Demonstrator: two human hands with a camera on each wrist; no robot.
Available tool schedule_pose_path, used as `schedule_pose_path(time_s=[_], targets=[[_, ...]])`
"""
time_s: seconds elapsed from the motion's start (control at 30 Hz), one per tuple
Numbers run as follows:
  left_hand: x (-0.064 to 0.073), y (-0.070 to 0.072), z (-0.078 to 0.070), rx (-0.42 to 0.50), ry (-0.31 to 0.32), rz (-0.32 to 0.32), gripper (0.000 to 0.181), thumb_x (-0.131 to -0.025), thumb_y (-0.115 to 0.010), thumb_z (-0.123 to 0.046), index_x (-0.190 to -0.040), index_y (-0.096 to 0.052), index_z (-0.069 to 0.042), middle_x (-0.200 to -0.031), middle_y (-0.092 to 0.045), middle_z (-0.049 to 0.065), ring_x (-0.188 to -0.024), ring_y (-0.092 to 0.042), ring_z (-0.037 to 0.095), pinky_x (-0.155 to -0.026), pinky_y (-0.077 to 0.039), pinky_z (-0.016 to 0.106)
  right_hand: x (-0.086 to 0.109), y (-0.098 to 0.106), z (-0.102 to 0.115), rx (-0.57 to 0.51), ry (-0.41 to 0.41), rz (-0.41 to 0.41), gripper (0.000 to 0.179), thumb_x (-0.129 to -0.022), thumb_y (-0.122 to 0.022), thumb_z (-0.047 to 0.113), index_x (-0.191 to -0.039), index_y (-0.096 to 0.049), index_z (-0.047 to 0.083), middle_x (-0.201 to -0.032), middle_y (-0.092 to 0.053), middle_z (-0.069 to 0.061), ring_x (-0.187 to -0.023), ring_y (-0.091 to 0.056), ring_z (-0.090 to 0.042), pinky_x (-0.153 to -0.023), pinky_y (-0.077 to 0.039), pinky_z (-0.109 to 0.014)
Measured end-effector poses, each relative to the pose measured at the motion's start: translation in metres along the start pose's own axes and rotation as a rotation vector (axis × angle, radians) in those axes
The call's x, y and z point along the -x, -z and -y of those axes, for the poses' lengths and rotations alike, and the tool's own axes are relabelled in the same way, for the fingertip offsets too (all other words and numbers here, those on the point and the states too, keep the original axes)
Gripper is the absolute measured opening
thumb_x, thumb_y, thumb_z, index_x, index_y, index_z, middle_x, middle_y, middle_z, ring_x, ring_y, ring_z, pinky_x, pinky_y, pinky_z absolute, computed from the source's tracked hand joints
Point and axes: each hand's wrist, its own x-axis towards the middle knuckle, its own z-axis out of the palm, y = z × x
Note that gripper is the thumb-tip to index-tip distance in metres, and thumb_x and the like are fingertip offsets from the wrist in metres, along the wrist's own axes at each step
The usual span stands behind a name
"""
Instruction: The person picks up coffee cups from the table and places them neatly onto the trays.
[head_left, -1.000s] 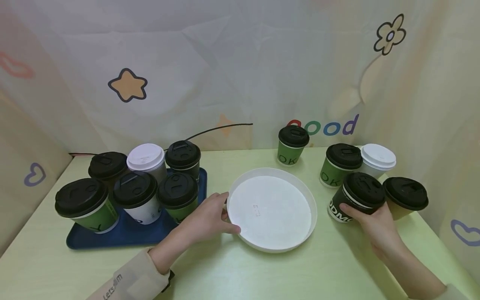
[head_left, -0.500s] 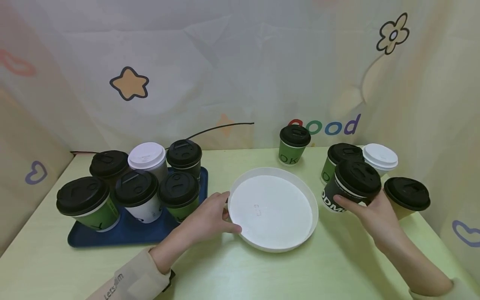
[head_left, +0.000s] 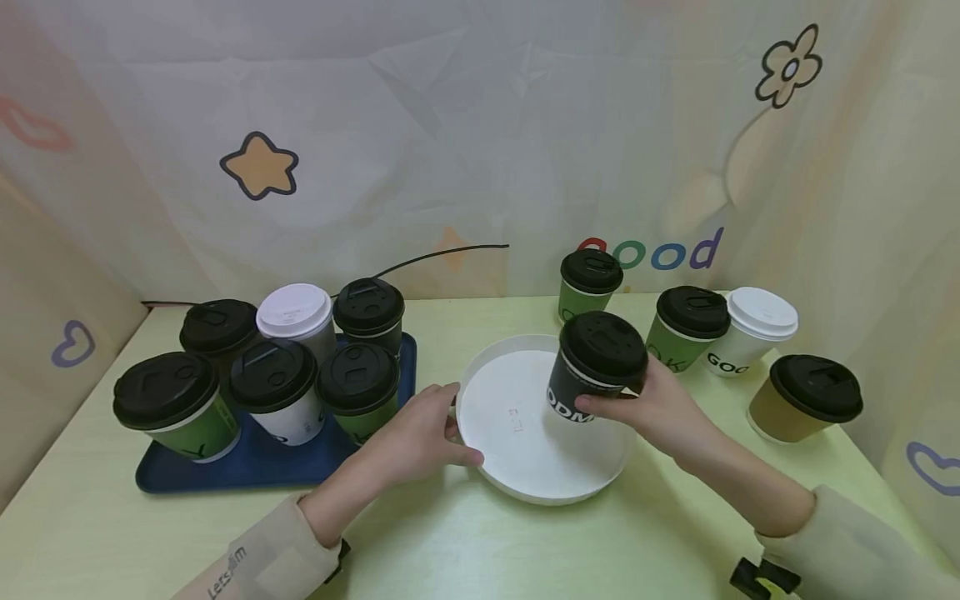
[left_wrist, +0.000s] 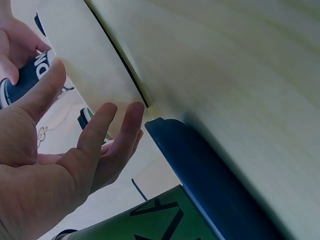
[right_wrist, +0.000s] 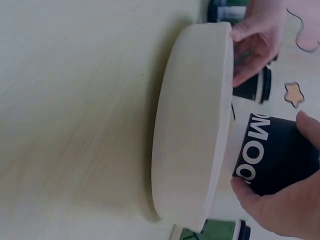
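My right hand [head_left: 663, 417] grips a dark paper coffee cup [head_left: 588, 387] with white lettering and a black lid [head_left: 604, 347]. That cup is over the right part of a round white tray [head_left: 517, 467], its base near rim height in the right wrist view. My left hand [head_left: 416, 437] touches the tray's left edge; in the left wrist view, the thumb [left_wrist: 55, 75] meets the rim and the fairly straight fingers [left_wrist: 127, 122] lie against the outer wall. Part of the tray's right side is hidden behind the cup and right hand.
A blue rectangular tray [head_left: 262, 482] at left bears several lidded cups. At right stand a green cup [head_left: 675, 343], a white-lidded cup [head_left: 738, 354] and a brown cup [head_left: 783, 408]. Another green cup [head_left: 581, 300] stands behind the round tray. A printed curtain [head_left: 450, 125] hangs behind.
My right hand has lifted the dark cup from the group at right and carried it left over the round tray. The left hand has stayed at the tray's edge.
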Motion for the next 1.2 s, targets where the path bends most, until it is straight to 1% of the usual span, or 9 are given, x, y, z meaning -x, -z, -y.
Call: schedule_pose_path(time_s=[0.13, 0.3, 0.37, 0.5, 0.63, 0.77, 0.93, 1.03, 1.2], targets=[[-0.001, 0.001, 0.0, 0.013, -0.024, 0.004, 0.053, -0.076, -0.093, -0.015, -0.117, -0.061, -0.004, -0.08, -0.054, 0.008, -0.083, -0.046, 0.021, -0.069, -0.04, 0.034, -0.013, -0.014, 0.001, 0.019, 0.01, 0.07, 0.078, -0.082, -0.089, 0.016, -0.148, -0.048, 0.011, -0.14, -0.059, -0.01, -0.132, -0.05, -0.03, -0.109, -0.037, -0.052], [-0.003, 0.001, 0.001, 0.022, -0.071, 0.008, 0.048, -0.076, -0.093, -0.013, -0.111, -0.062, -0.004, -0.075, -0.052, 0.008, -0.073, -0.047, 0.019, -0.063, -0.039, 0.03, -0.028, -0.026, -0.001, 0.016, 0.037, 0.116, 0.08, -0.08, -0.09, 0.014, -0.148, -0.049, 0.011, -0.141, -0.059, -0.007, -0.133, -0.05, -0.028, -0.111, -0.036, -0.052], [-0.003, 0.002, 0.001, 0.024, -0.071, 0.009, 0.047, -0.075, -0.093, -0.013, -0.11, -0.062, -0.004, -0.074, -0.051, 0.008, -0.071, -0.047, 0.019, -0.062, -0.039, 0.03, -0.033, -0.03, -0.002, 0.008, 0.057, 0.136, 0.081, -0.079, -0.091, 0.011, -0.148, -0.049, 0.011, -0.141, -0.059, -0.007, -0.134, -0.05, -0.028, -0.112, -0.034, -0.052], [-0.003, 0.002, 0.002, 0.036, -0.021, 0.003, 0.051, -0.075, -0.094, -0.014, -0.113, -0.061, -0.003, -0.074, -0.052, 0.007, -0.071, -0.047, 0.018, -0.062, -0.039, 0.03, -0.041, -0.042, -0.004, 0.032, 0.107, 0.153, 0.081, -0.075, -0.093, 0.01, -0.145, -0.052, 0.012, -0.138, -0.061, -0.004, -0.132, -0.053, -0.025, -0.112, -0.037, -0.048], [-0.002, 0.003, 0.002, 0.076, 0.035, -0.001, 0.062, -0.075, -0.094, -0.014, -0.123, -0.058, 0.0, -0.074, -0.052, 0.007, -0.065, -0.047, 0.016, -0.059, -0.04, 0.029, -0.048, -0.053, -0.006, 0.055, 0.131, 0.174, 0.082, -0.074, -0.094, 0.012, -0.145, -0.052, 0.013, -0.137, -0.062, -0.003, -0.131, -0.054, -0.025, -0.112, -0.037, -0.048], [0.0, 0.002, 0.001, 0.106, 0.057, -0.004, 0.074, -0.074, -0.095, -0.013, -0.132, -0.052, 0.005, -0.076, -0.053, 0.008, -0.067, -0.049, 0.016, -0.06, -0.041, 0.03, -0.056, -0.061, -0.008, 0.04, 0.117, 0.21, 0.084, -0.075, -0.093, 0.011, -0.147, -0.05, 0.013, -0.139, -0.06, -0.002, -0.132, -0.052, -0.025, -0.113, -0.034, -0.05], [0.001, 0.002, 0.001, 0.118, 0.095, -0.014, 0.087, -0.074, -0.095, -0.015, -0.141, -0.045, 0.009, -0.091, -0.056, 0.009, -0.08, -0.054, 0.018, -0.071, -0.046, 0.033, -0.065, -0.068, -0.007, 0.051, 0.133, 0.239, 0.084, -0.075, -0.093, 0.012, -0.147, -0.049, 0.012, -0.139, -0.06, -0.003, -0.131, -0.052, -0.025, -0.111, -0.037, -0.049], [0.001, 0.002, 0.003, 0.126, 0.109, -0.012, 0.089, -0.075, -0.095, -0.015, -0.142, -0.042, 0.009, -0.096, -0.056, 0.009, -0.084, -0.055, 0.019, -0.076, -0.047, 0.034, -0.068, -0.071, -0.005, 0.056, 0.14, 0.252, 0.084, -0.076, -0.093, 0.012, -0.147, -0.049, 0.013, -0.138, -0.06, -0.002, -0.132, -0.051, -0.024, -0.111, -0.037, -0.048], [-0.001, 0.001, 0.004, 0.133, 0.097, 0.004, 0.086, -0.076, -0.094, -0.014, -0.14, -0.042, 0.01, -0.094, -0.055, 0.011, -0.081, -0.054, 0.019, -0.074, -0.045, 0.034, -0.072, -0.074, -0.002, 0.05, 0.158, 0.273, 0.083, -0.076, -0.092, 0.012, -0.147, -0.048, 0.013, -0.139, -0.06, -0.002, -0.133, -0.05, -0.024, -0.112, -0.035, -0.048]])
